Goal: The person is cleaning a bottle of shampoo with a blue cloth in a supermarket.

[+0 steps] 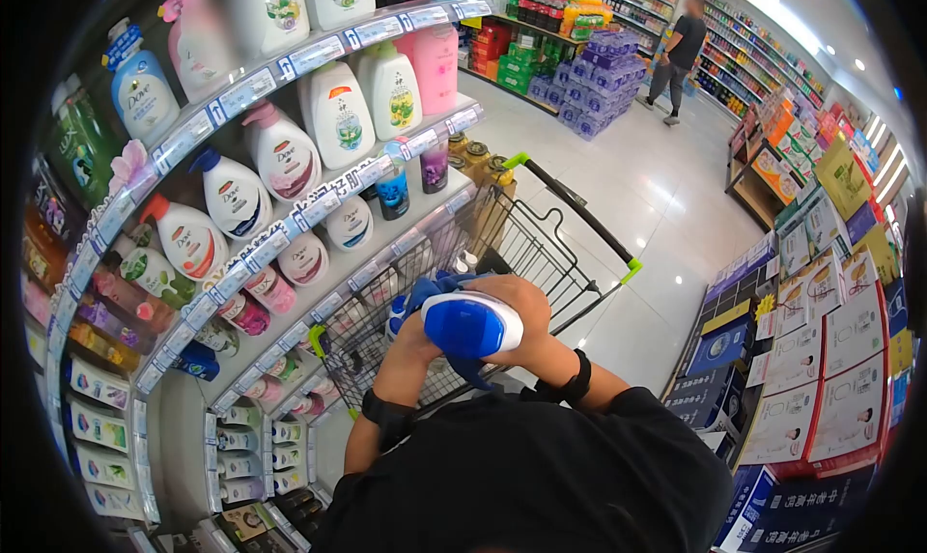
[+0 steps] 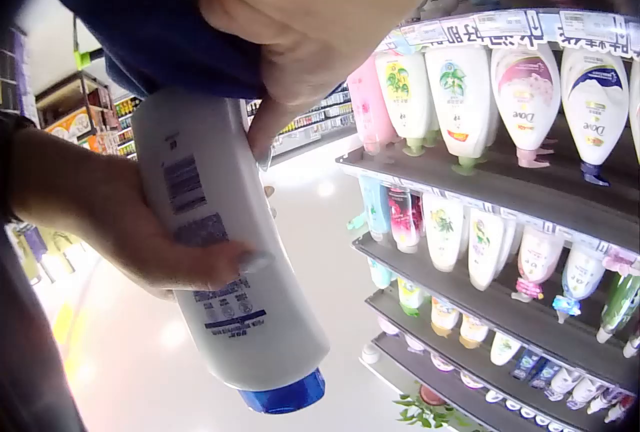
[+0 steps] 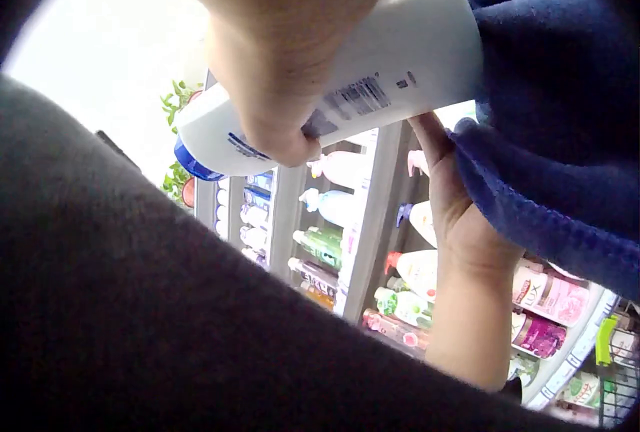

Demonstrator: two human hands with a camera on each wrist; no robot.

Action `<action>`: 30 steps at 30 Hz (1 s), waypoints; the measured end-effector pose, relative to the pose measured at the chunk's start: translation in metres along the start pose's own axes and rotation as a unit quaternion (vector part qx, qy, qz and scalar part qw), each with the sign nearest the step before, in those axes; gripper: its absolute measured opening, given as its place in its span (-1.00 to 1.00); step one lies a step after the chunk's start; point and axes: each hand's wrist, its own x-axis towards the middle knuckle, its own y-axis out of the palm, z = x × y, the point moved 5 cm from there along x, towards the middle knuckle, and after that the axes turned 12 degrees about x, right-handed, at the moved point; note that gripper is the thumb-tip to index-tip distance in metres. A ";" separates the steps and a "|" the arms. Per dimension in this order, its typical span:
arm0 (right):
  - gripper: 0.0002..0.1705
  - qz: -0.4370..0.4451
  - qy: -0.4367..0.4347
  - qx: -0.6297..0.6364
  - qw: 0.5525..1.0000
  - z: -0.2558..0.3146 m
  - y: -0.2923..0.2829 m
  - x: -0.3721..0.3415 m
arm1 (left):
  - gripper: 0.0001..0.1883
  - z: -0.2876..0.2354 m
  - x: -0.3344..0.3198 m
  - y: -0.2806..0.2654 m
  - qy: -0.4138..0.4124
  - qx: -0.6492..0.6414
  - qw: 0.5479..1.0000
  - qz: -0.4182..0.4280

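A white bottle (image 2: 225, 217) with smooth, rounded sides and a glossy blue cap (image 2: 285, 392) is seen. Its visible back panel is printed with dark blue blocks, a barcode and small lines of lettering, which are too blurred to be read. In the head view, most of the body is hidden beneath the cap, which is turned toward the camera. The base is partly covered by a dark blue cloth (image 3: 560, 152), whose edges are cut off in both wrist views; its full shape cannot be told. The bottle is held between the two hands, above a wire shopping cart (image 1: 575, 205). Its middle is gripped by the right hand (image 2: 130, 217), with the thumb laid across the printed panel. At the base end, the cloth is held by the curled left hand (image 2: 310, 32), some of whose fingers are hidden, and the bottle is touched by a fingertip.
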 end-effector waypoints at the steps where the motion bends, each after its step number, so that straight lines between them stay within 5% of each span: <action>1: -0.37 0.009 -0.015 -0.007 1.000 0.001 0.001 0.001 | -0.64 -0.001 -0.002 0.003 -0.001 0.004 1.000 -0.002; 17: -0.51 0.045 -0.165 0.055 0.984 0.006 0.019 -0.001 | -0.62 0.001 -0.022 0.007 -0.022 0.039 0.999 -0.023; 28: -0.55 0.068 -0.154 0.059 0.984 -0.002 0.019 -0.003 | -0.52 -0.024 -0.023 0.021 -0.002 0.082 0.991 -0.106; 30: -0.52 0.053 -0.125 0.057 0.989 -0.014 0.018 -0.010 | -0.54 -0.030 -0.013 0.009 0.019 0.185 0.975 -0.118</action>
